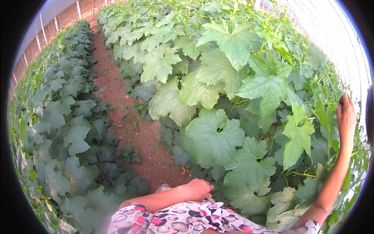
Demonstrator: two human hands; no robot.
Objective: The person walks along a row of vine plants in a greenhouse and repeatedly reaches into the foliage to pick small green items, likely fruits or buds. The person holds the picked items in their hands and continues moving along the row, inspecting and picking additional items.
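Observation:
My right hand is raised at the far right, its fingers up among vine shoots near the pale greenhouse film; whether it grips a stem is too small to tell. My left hand is low in front of my patterned shirt, fingers curled, and what may be in it is hidden. Just right of that hand grow large lobed vine leaves. A thin pale string loops over one of the lower leaves. A bright green young leaf hangs between that string and my right arm.
A reddish soil path with small weeds runs away between two rows of vines. The left row is dense and darker. A wall with white posts stands at the back left, and translucent film curves over the right side.

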